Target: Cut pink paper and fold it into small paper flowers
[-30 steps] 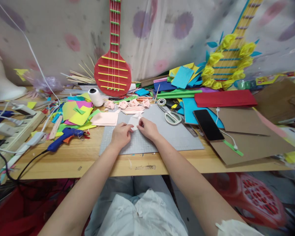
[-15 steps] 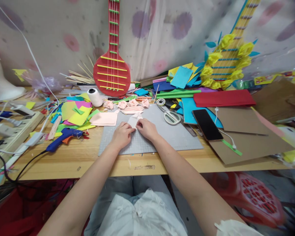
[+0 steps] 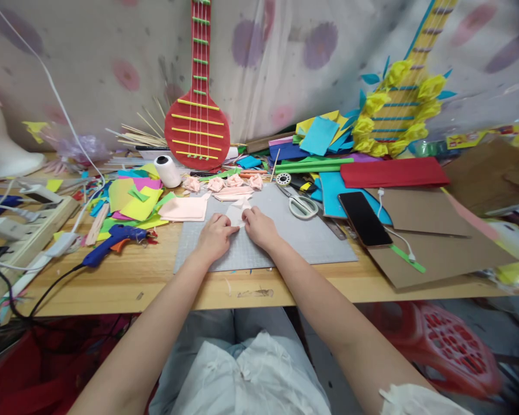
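Observation:
A small pale pink sheet of folded paper [image 3: 234,214] lies on the grey cutting mat [image 3: 285,248], with a pointed fold at its top. My left hand [image 3: 214,237] presses on its left side, fingers bent together. On the right edge of the same piece, the closed fingers of my right hand [image 3: 260,228] pinch the paper. Just beyond it sit several pink paper roses [image 3: 234,180] in a row. A stack of pink sheets [image 3: 184,208] is left of my hands, and scissors [image 3: 303,206] lie to the right.
A blue glue gun [image 3: 116,242] with its cable is on the left, near a power strip [image 3: 30,236]. Behind stand a red paper instrument [image 3: 198,132] and a yellow one [image 3: 395,109]. Right of the mat are a phone [image 3: 364,219] and cardboard [image 3: 441,259].
My right hand has shifted slightly to the right along the paper. My left hand stays nearly in place.

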A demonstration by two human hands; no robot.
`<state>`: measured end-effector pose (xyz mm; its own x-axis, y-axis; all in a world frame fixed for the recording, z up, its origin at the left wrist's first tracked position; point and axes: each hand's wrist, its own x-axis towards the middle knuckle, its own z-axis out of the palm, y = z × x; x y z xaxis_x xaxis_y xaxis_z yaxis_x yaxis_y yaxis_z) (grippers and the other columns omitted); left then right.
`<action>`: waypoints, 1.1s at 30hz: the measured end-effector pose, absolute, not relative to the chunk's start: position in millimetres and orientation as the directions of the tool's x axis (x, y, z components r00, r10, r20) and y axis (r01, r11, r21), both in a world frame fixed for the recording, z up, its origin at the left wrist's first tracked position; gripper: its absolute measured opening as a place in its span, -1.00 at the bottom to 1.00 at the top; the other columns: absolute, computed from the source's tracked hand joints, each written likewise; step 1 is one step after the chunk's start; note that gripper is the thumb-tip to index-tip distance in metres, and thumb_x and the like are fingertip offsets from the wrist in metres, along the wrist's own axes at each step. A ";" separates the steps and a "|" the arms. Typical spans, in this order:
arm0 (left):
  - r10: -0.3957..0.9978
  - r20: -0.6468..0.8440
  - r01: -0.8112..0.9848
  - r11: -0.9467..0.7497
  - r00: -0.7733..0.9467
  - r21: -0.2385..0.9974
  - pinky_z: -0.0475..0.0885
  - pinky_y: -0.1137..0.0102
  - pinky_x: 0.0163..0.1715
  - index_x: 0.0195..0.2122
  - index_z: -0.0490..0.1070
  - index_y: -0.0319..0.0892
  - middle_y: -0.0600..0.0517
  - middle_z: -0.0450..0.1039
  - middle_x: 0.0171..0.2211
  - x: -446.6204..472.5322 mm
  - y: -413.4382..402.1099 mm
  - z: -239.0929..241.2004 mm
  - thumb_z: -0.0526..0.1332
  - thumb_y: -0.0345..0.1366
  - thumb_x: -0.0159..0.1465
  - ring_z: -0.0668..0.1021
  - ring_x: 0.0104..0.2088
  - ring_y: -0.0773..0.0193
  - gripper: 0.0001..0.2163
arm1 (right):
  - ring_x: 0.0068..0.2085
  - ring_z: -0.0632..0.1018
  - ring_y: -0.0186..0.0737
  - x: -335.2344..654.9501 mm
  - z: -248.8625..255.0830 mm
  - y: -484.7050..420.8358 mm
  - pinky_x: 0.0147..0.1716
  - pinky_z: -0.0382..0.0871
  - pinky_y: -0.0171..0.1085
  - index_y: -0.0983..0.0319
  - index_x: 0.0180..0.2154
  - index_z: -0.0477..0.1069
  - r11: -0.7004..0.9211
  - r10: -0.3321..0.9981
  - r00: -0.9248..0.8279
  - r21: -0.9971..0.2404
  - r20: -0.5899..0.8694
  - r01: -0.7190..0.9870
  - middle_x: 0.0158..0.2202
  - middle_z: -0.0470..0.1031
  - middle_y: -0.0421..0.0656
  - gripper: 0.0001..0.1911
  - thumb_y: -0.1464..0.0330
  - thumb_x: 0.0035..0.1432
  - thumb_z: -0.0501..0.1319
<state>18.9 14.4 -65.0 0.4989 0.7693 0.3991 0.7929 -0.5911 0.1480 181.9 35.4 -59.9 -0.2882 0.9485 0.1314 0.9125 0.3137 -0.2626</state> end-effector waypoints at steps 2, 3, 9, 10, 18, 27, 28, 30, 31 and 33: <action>0.769 0.399 0.792 -0.592 0.500 0.148 0.35 0.29 -0.19 -0.20 0.50 -0.12 -0.05 0.34 -0.36 19.1 14.2 -64.6 0.08 -0.58 0.06 0.29 -0.22 0.18 -0.64 | -0.30 0.42 -0.24 183.2 -60.8 36.9 -0.41 0.21 -0.32 0.19 -0.16 0.25 0.280 0.959 -0.257 -0.265 0.120 0.923 -0.16 0.30 -0.09 -0.79 0.45 0.15 -0.03; 0.768 0.400 0.792 -0.592 0.500 0.148 0.35 0.29 -0.19 -0.20 0.50 -0.12 -0.05 0.34 -0.36 19.2 14.1 -64.6 0.08 -0.58 0.06 0.29 -0.22 0.18 -0.64 | -0.30 0.42 -0.24 183.6 -61.0 37.2 -0.40 0.22 -0.31 0.20 -0.16 0.26 0.267 0.963 -0.242 -0.274 0.122 0.924 -0.16 0.30 -0.08 -0.78 0.46 0.14 -0.04; 0.760 0.409 0.791 -0.597 0.505 0.132 0.34 0.28 -0.18 -0.20 0.49 -0.13 -0.05 0.34 -0.35 19.9 13.1 -64.9 0.08 -0.56 0.07 0.29 -0.21 0.17 -0.66 | -0.24 0.42 -0.23 183.0 -59.7 34.0 -0.35 0.25 -0.32 0.22 -0.12 0.23 0.277 0.958 -0.228 -0.356 0.174 0.892 -0.14 0.29 -0.07 -0.77 0.36 0.16 -0.01; 0.759 0.408 0.791 -0.598 0.507 0.129 0.34 0.27 -0.18 -0.20 0.49 -0.13 -0.05 0.34 -0.34 20.2 12.8 -64.7 0.07 -0.56 0.07 0.29 -0.20 0.17 -0.66 | -0.24 0.43 -0.22 182.8 -59.7 33.4 -0.35 0.25 -0.32 0.22 -0.11 0.23 0.283 0.957 -0.236 -0.358 0.171 0.890 -0.13 0.28 -0.07 -0.76 0.33 0.16 0.01; 0.758 0.384 0.786 -0.607 0.526 0.121 0.32 0.23 -0.16 -0.13 0.46 -0.09 -0.07 0.35 -0.31 22.7 10.9 -61.2 0.04 -0.56 0.09 0.30 -0.18 0.15 -0.61 | -0.22 0.43 -0.21 182.4 -61.4 33.6 -0.36 0.27 -0.30 0.22 -0.09 0.24 0.289 0.955 -0.245 -0.347 0.164 0.892 -0.12 0.28 -0.05 -0.74 0.34 0.15 0.03; 0.762 0.450 0.805 -0.576 0.465 0.143 0.34 0.25 -0.19 -0.43 0.53 -0.14 -0.05 0.40 -0.38 19.4 11.2 -57.3 0.08 -0.53 0.08 0.33 -0.21 0.17 -0.75 | -0.24 0.43 -0.21 183.3 -62.5 34.0 -0.37 0.26 -0.31 0.22 -0.11 0.25 0.310 0.948 -0.261 -0.337 0.183 0.889 -0.14 0.29 -0.06 -0.76 0.33 0.16 0.03; 0.763 0.456 0.809 -0.570 0.458 0.141 0.34 0.25 -0.19 -0.46 0.52 -0.14 -0.05 0.41 -0.38 18.1 10.9 -56.8 0.08 -0.53 0.06 0.34 -0.21 0.16 -0.76 | -0.24 0.43 -0.21 183.3 -62.7 34.0 -0.37 0.25 -0.32 0.22 -0.11 0.25 0.313 0.947 -0.263 -0.337 0.187 0.888 -0.14 0.29 -0.06 -0.76 0.33 0.16 0.03; 0.779 0.467 0.830 -0.537 0.419 0.152 0.35 0.25 -0.19 -0.47 0.50 -0.16 -0.04 0.41 -0.37 15.7 10.7 -56.8 0.08 -0.53 0.04 0.36 -0.22 0.17 -0.78 | -0.24 0.43 -0.21 183.4 -62.8 33.7 -0.37 0.25 -0.32 0.22 -0.10 0.25 0.311 0.947 -0.260 -0.340 0.186 0.888 -0.14 0.29 -0.06 -0.75 0.33 0.16 0.03; 0.792 0.473 0.843 -0.511 0.385 0.168 0.35 0.26 -0.18 -0.43 0.50 -0.16 -0.05 0.42 -0.35 14.7 11.0 -57.4 0.08 -0.53 0.03 0.37 -0.22 0.17 -0.77 | -0.24 0.43 -0.22 183.4 -62.6 33.6 -0.37 0.25 -0.32 0.22 -0.10 0.25 0.307 0.949 -0.257 -0.345 0.183 0.887 -0.13 0.29 -0.06 -0.75 0.33 0.16 0.03; 0.819 0.476 0.861 -0.461 0.320 0.214 0.35 0.26 -0.13 -0.26 0.48 -0.18 -0.06 0.42 -0.26 13.0 12.8 -59.6 0.08 -0.54 0.00 0.38 -0.17 0.16 -0.68 | -0.23 0.43 -0.23 183.7 -61.9 33.4 -0.34 0.26 -0.32 0.22 -0.11 0.25 0.301 0.951 -0.251 -0.367 0.179 0.880 -0.13 0.30 -0.06 -0.76 0.34 0.16 0.03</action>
